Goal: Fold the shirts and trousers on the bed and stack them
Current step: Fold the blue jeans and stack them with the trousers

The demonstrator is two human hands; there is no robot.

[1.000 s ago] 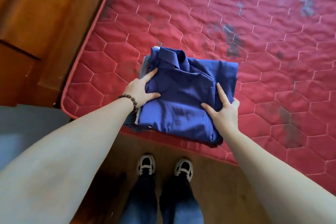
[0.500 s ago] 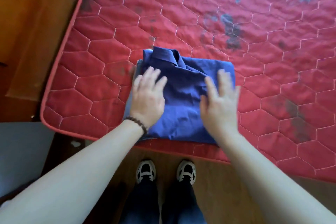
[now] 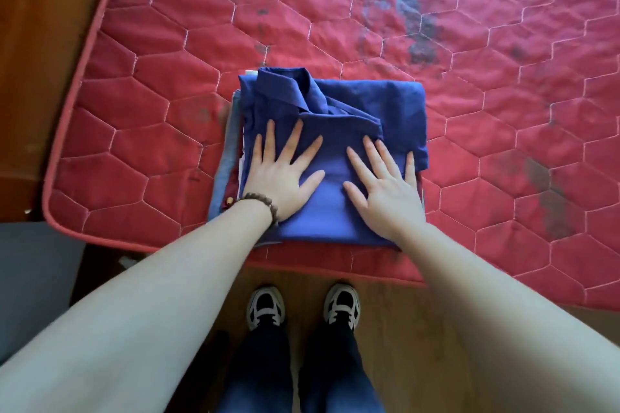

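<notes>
A folded blue collared shirt (image 3: 362, 100) lies on top of a stack of folded clothes near the front edge of the red quilted mattress (image 3: 335, 10). Edges of lower garments (image 3: 226, 171), light blue, white and red, stick out on the stack's left side. My left hand (image 3: 280, 174) presses flat on the shirt's left half, fingers spread, a bead bracelet on the wrist. My right hand (image 3: 382, 184) presses flat on the right half, fingers straight.
The mattress corner (image 3: 53, 211) sits at the left, with a wooden bed frame (image 3: 40, 43) beyond it. Wooden floor and my two shoes (image 3: 302, 307) are below the front edge. Dark stains (image 3: 416, 30) mark the mattress behind the stack.
Both hands let go of the stack's sides, where they gripped it, and now lie flat with spread fingers on top of the blue shirt. The stack sits squarer on the mattress.
</notes>
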